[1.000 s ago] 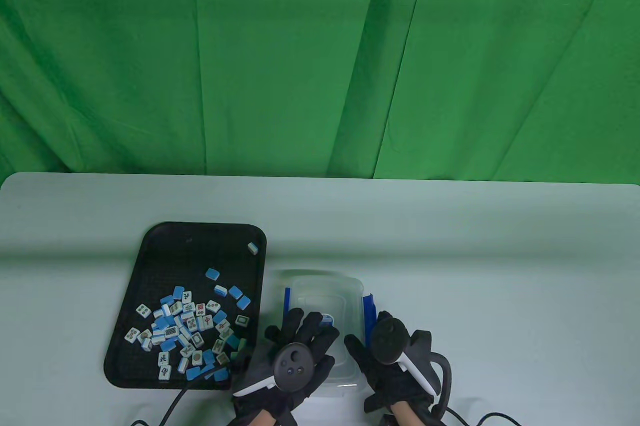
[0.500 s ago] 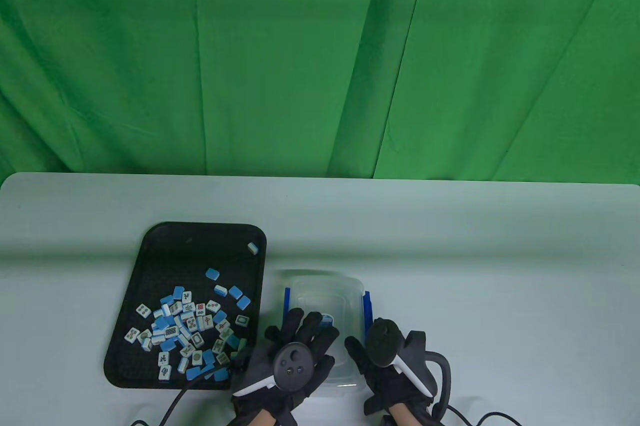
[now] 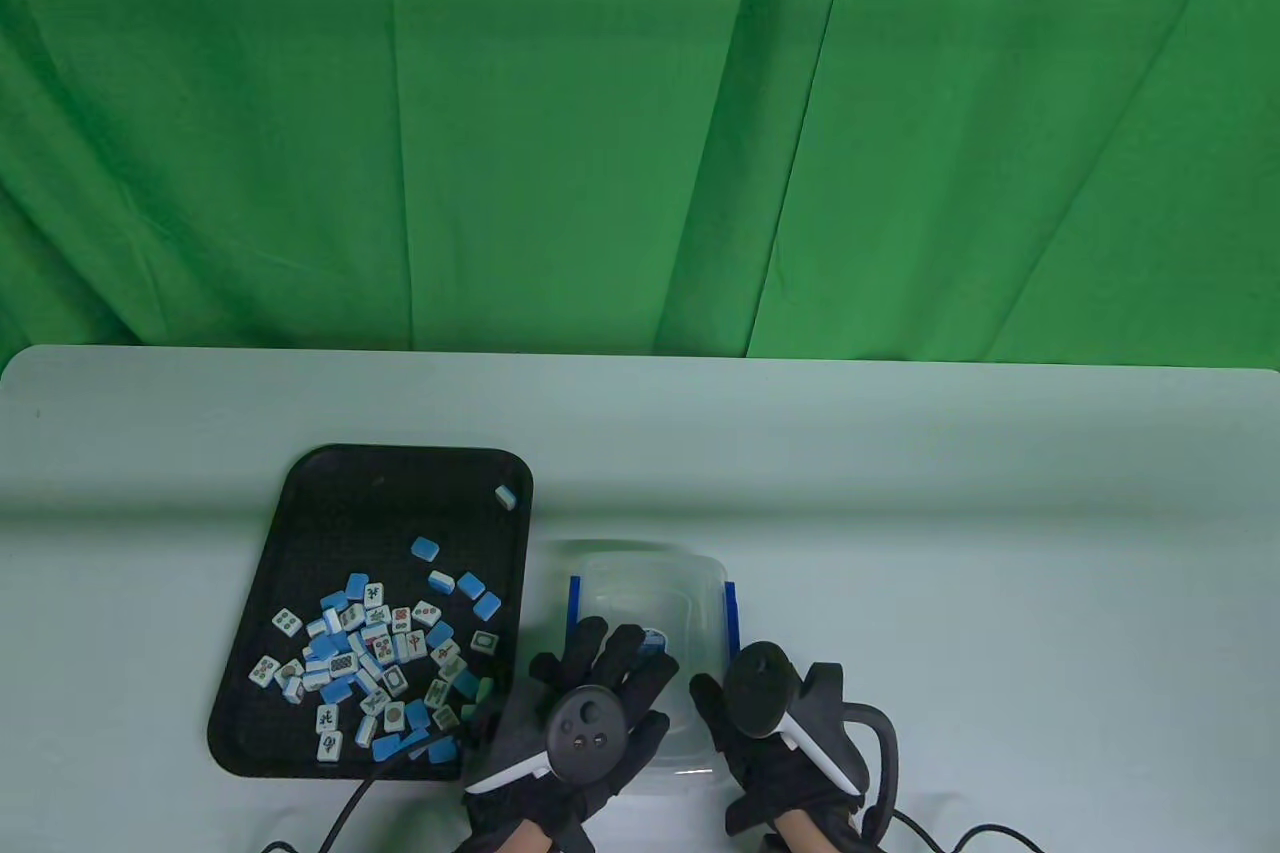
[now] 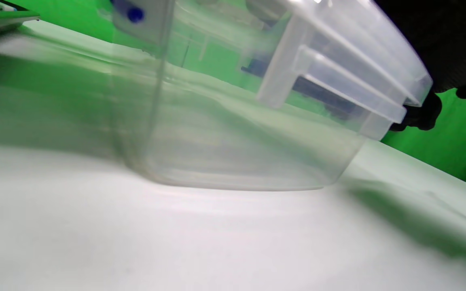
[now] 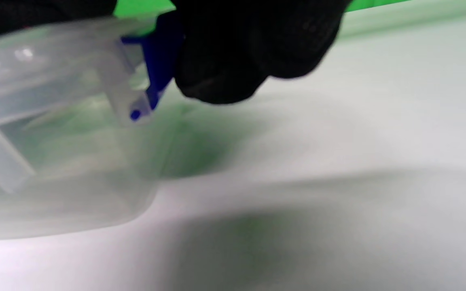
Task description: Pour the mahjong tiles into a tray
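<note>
A black tray [image 3: 330,493] sits at the left and holds several blue-and-white mahjong tiles [image 3: 375,653], mostly at its near end. A clear plastic container [image 3: 645,593] with blue latches [image 3: 730,608] stands on the table just right of the tray. It also shows in the left wrist view [image 4: 237,153] and the right wrist view [image 5: 55,169]. My left hand [image 3: 590,693] lies over the container's near left part with its fingers spread. My right hand [image 3: 765,723] grips the container's right rim, and its fingers [image 5: 225,68] touch the blue latch [image 5: 158,64]. A small white-and-blue piece [image 3: 655,638] shows by my left fingertips.
The pale table [image 3: 950,513] stretches wide to the right and far side. A green curtain [image 3: 640,123] hangs behind it. Black glove cables [image 3: 350,803] trail off the near edge on both sides.
My right hand has shifted slightly left and toward me. The right blue latch now lies closer against the container. My left hand, the tray and the tiles have not moved.
</note>
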Motion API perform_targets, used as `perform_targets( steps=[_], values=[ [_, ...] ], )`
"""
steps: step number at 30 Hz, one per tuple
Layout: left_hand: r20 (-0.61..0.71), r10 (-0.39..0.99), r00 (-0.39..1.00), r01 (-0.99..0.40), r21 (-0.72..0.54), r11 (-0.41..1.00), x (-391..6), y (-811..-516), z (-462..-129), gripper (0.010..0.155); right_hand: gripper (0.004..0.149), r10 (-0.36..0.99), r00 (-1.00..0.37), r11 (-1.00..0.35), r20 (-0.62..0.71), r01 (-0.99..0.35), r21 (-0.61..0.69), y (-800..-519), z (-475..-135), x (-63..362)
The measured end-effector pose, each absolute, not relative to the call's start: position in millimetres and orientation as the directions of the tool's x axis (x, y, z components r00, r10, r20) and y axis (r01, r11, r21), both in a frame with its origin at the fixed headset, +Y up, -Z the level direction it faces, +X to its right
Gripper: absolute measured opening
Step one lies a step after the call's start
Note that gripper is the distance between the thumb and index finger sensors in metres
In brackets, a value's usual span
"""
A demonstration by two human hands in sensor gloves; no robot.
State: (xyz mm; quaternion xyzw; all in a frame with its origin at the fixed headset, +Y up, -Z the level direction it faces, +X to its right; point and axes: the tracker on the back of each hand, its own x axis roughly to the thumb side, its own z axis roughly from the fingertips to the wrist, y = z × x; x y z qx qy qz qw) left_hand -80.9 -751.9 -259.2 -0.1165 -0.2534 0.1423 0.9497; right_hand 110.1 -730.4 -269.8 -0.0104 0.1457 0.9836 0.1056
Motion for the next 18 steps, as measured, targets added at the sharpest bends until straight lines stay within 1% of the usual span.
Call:
perform_targets(
  steps=[3, 5, 11, 18],
  values=[
    [0.448, 0.33, 0.831, -0.212, -0.293, 0.932, -81, -752, -259, 0.059, 0.073, 0.187, -0.981, -0.94, -0.042, -0.191, 0.283, -731, -269, 106],
    [0.448, 0.33, 0.831, -0.213, -0.293, 0.932, -81, -752, -259, 0.059, 0.072, 0.15, -0.988, -0.95, -0.033, -0.153, 0.271, -731, -267, 102],
    [0.447, 0.331, 0.831, -0.214, -0.292, 0.932, -81, -752, -259, 0.059, 0.07, -0.043, -0.999, -0.978, -0.01, 0.04, 0.207, -731, -260, 84],
    [0.447, 0.331, 0.831, -0.215, -0.291, 0.932, -81, -752, -259, 0.059, 0.069, -0.137, -0.991, -0.974, -0.009, 0.133, 0.181, -731, -258, 74]
  ],
)
